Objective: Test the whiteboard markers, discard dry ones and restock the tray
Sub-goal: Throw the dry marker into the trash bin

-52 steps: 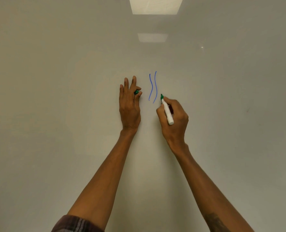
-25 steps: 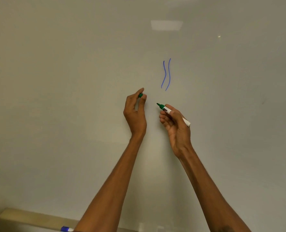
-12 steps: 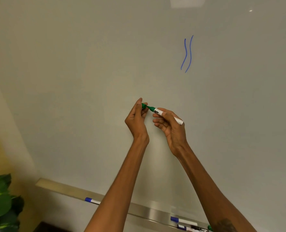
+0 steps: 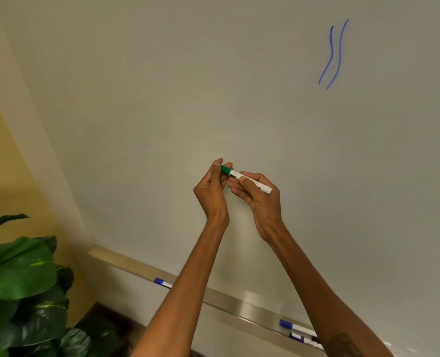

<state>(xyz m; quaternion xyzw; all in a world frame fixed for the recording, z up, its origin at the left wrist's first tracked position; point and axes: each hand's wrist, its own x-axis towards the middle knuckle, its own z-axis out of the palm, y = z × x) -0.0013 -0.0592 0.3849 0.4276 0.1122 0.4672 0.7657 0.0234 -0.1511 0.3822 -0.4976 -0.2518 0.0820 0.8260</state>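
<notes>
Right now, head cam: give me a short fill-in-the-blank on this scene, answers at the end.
1. The cap held by the left hand is ____ in colour.
2. The right hand holds the marker by its ____ barrel.
3. The wavy lines on the whiteboard are ____.
4. The markers lying in the tray have ____ caps.

Answers: green; white; blue; blue

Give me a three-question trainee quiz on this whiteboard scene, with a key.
1. True or false: the green marker is held in both hands.
2. What colour are the two wavy lines on the whiteboard? A red, B blue, C green.
3. Fill in: the left hand holds the marker's green ____ end.

Key: 1 true, with the right hand on the white barrel; 2 B; 3 cap.
</notes>
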